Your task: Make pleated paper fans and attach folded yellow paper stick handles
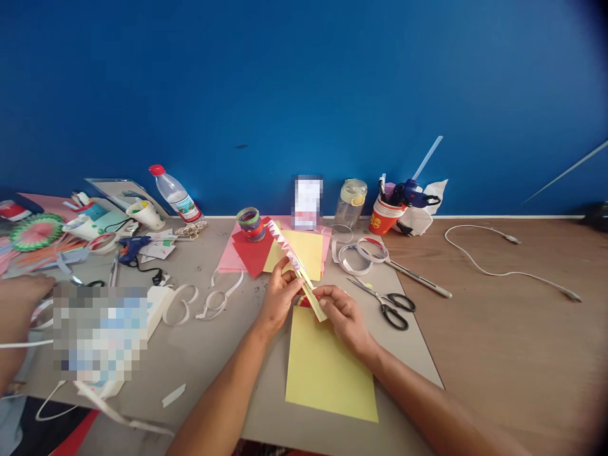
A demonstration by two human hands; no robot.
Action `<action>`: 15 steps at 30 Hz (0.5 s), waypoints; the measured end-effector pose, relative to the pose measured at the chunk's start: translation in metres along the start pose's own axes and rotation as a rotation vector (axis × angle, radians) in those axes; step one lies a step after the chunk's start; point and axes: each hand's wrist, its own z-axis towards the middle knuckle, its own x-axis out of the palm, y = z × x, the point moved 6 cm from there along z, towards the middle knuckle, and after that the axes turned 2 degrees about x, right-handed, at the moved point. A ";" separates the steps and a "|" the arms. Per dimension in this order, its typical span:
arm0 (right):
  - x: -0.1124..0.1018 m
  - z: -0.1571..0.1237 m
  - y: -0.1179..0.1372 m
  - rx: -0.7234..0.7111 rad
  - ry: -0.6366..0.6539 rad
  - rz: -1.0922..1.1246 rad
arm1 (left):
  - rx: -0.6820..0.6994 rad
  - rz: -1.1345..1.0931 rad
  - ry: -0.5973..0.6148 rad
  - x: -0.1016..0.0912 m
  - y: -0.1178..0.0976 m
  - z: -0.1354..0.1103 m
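My left hand (279,296) pinches a long yellow paper strip (315,303) near its middle. The strip slants up and to the left, and a purple-and-white zigzag edging runs along its far part. Closed on the strip's near end are the thumb and fingers of my right hand (348,320). Below both hands a yellow paper sheet (332,373) lies flat on the table. Something red shows partly under the strip, mostly hidden by my hands. Black-handled scissors (389,304) lie with blades apart to the right of my right hand.
Behind my hands are red paper (254,253), a colourful roll (251,225) and a glass jar (351,202). Tape rolls (356,259), a pen (420,278) and a red cup (384,215) stand rightward. A bottle (175,193) and another person's arm (19,316) are left.
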 end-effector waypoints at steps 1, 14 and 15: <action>0.000 0.000 0.000 0.008 0.005 0.019 | -0.002 -0.007 0.001 -0.001 0.000 0.000; 0.003 0.000 -0.002 0.065 0.038 0.170 | -0.009 -0.022 0.001 -0.001 -0.001 0.000; 0.003 0.000 -0.002 0.066 0.037 0.171 | -0.005 -0.019 0.005 -0.001 0.000 0.000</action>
